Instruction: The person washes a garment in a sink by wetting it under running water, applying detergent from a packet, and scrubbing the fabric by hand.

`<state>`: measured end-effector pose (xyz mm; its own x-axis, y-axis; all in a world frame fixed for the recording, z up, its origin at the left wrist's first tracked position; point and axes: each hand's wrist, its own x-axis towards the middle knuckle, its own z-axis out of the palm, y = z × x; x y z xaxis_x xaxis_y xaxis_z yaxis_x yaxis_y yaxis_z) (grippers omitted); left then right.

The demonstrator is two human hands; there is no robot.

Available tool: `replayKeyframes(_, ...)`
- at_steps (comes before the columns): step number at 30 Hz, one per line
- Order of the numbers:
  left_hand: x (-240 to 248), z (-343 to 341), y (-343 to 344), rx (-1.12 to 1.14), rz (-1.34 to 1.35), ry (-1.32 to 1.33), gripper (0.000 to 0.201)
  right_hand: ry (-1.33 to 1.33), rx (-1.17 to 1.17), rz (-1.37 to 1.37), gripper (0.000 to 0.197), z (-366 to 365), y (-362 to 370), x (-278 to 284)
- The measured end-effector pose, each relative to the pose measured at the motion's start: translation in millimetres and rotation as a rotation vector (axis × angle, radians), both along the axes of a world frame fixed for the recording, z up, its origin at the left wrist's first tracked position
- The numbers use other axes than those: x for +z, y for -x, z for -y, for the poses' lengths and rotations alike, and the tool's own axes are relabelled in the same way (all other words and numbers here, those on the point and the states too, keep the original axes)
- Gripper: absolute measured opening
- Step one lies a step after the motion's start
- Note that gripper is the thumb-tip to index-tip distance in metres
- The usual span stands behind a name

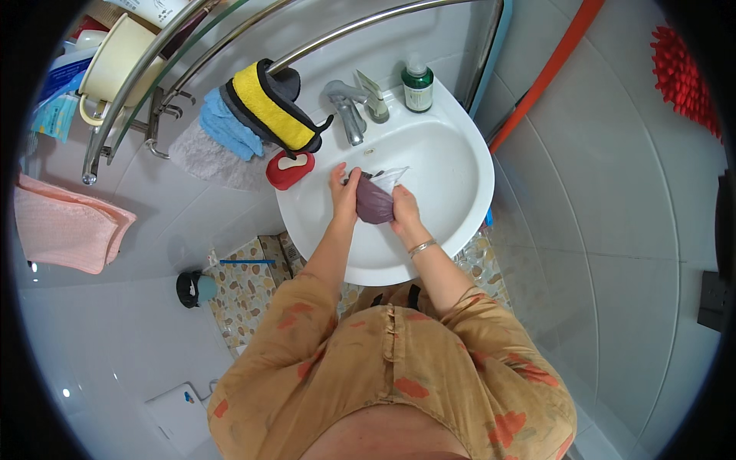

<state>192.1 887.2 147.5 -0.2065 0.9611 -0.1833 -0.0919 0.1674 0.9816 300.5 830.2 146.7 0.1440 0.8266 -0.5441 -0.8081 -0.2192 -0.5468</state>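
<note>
Over the white sink (464, 205) I hold a dark mauve, rounded bundle of thin material (374, 202) between both hands. A white pointed piece (391, 178) sticks out at its top, and some dark bits show beside it. What the bundle is, I cannot make out. My left hand (345, 195) grips its left side, with one or two fingers lifted off. On the other side my right hand (404, 208) is closed against its edge, a bracelet on that wrist. Behind my hands stands the grey faucet (351, 115). A red soap dish with pale soap (290, 170) sits on the sink's left rim.
A green bottle (418, 87) stands on the back right rim. Yellow-and-grey (273, 107) and blue cloths (228, 126) hang from a metal rail at the left, near a pink towel (69, 222). A cream mug (119, 61) is on the shelf. An orange pole (546, 73) leans at the right.
</note>
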Motion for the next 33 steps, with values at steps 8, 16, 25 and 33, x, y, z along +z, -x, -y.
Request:
replayKeyframes(8,10.3,11.1,-2.0,-0.302,0.592,0.190,0.019,-0.025,0.334,-0.274,0.045,4.3,-51.1,-1.7)
replayKeyframes(16,51.6,-0.4,-46.4,-0.404,-0.189,0.034,0.015,-0.518,0.611,0.914,0.106,10.9,-39.8,33.7)
replayKeyframes(25,76.0,-26.5,1.0,-1.178,0.677,-0.022,0.087,-0.444,0.745,-0.633,0.043,34.3,-35.3,41.5)
replayKeyframes(33,104.0,-15.5,-17.2,-1.449,0.776,-0.231,0.020,-0.535,0.666,-0.777,0.050,48.2,-12.0,48.5)
